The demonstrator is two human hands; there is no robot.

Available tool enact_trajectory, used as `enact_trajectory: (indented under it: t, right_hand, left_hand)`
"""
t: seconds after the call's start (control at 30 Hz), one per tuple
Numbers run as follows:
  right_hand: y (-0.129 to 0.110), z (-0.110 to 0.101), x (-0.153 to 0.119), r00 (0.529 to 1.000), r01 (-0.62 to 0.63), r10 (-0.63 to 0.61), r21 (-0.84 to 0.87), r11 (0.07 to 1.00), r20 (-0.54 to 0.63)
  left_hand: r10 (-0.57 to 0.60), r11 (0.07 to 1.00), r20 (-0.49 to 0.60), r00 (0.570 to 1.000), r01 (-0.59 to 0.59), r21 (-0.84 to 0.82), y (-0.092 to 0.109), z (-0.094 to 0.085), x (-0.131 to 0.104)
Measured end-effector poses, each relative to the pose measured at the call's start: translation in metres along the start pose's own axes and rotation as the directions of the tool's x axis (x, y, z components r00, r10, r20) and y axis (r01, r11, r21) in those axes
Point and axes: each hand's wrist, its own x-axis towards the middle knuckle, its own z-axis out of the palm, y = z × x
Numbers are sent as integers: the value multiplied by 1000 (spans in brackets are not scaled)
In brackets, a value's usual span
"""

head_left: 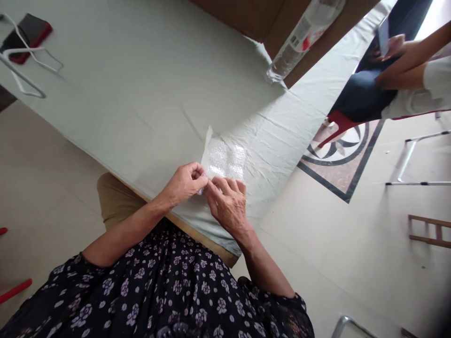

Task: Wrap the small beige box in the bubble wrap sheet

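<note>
A clear bubble-wrap bag (227,159) lies on the cloth-covered table (116,94) near its front corner. A whitish strip or flap (207,148) stands up along the bag's left side. My left hand (188,180) is closed in a pinch on the bag's near left corner. Over the bag's near edge, my right hand (229,199) bends its fingers, with thumb and forefinger meeting the left fingertips at the same corner. The exact spot between the fingertips is hidden.
A brown cardboard box (239,16) stands at the table's far side, with a plastic bottle (303,40) against it. White wire hangers (26,70) and a black-and-red pouch (30,35) lie far left. A seated person holding a phone (383,37) is beyond the right edge.
</note>
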Motion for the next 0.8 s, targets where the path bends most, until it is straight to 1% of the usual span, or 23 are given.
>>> enact_trajectory:
  t: [0.17, 0.23, 0.3, 0.37, 0.43, 0.5, 0.53, 0.57, 0.6, 0.67, 0.7, 0.73, 0.77, 0.8]
  right_hand:
    - [1, -2, -3, 995, -18, 25, 80, 997, -92]
    - [0, -2, -1, 993, -14, 24, 88, 996, -111]
    - [0, -3, 0, 992, -9, 24, 123, 992, -124]
    - [1, -6, -3, 987, -32, 59, 172, 985, -152]
    - [7, -10, -10, 966, -111, 151, 190, 975, -211]
    - [16, -14, -23, 921, -244, 288, 190, 951, -264]
    - [21, -16, -30, 894, -319, 365, 203, 926, -261]
    - [25, -17, -36, 866, -396, 446, 234, 888, -226]
    - [29, -17, -42, 836, -473, 526, 279, 836, -158]
    - [32, -15, -50, 766, -605, 642, 373, 703, 33]
    - [31, -13, -52, 734, -650, 668, 406, 642, 120]
    - [30, -10, -52, 709, -682, 682, 426, 595, 181]
    - [29, -8, -51, 690, -700, 693, 436, 566, 210]
    - [28, -6, -50, 677, -711, 705, 436, 552, 211]
  left_hand:
    - [-48, 996, 57, 997, 43, 78, 1, 4, -1]
    - [-23, 987, 69, 997, 12, 160, 3, 4, -4]
    - [44, 954, 82, 996, -66, 292, 5, 5, -7]
    - [126, 883, 93, 988, -154, 444, 7, 8, -10]
    - [189, 789, 105, 976, -214, 575, 8, 11, -13]
    - [229, 692, 115, 967, -245, 679, 8, 15, -16]
    - [246, 644, 122, 961, -257, 720, 7, 17, -17]
    - [262, 599, 131, 956, -268, 754, 6, 19, -17]
    - [277, 559, 142, 950, -280, 781, 5, 20, -18]
    - [301, 497, 175, 937, -311, 810, 4, 20, -19]
    - [310, 474, 191, 931, -326, 818, 3, 20, -19]
    - [317, 456, 205, 926, -338, 823, 3, 19, -19]
    - [323, 443, 215, 922, -348, 826, 2, 18, -19]
    - [327, 435, 221, 919, -354, 828, 2, 17, -19]
